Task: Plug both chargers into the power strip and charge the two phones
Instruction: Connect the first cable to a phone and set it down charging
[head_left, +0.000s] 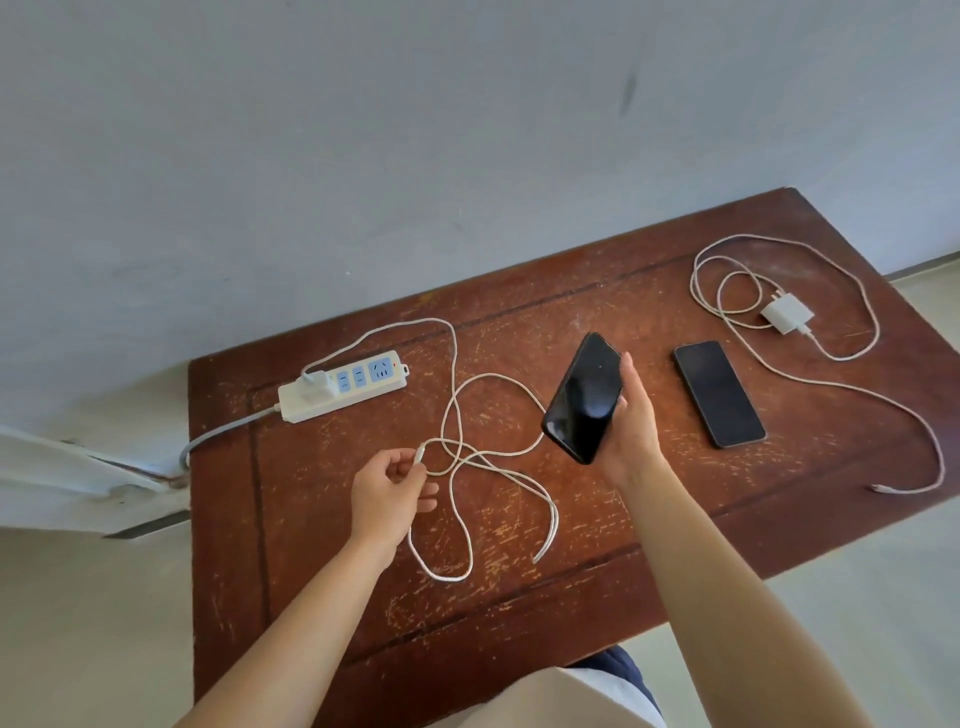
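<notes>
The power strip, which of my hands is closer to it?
Left. Your left hand is just in front of the power strip; your right hand is farther off to its right.

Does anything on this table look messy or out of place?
The white cable from the plugged-in charger lies in crossing loops mid-table, looking tangled. The other charger sits unplugged at the far right. The tabletop is heavily scratched.
</notes>
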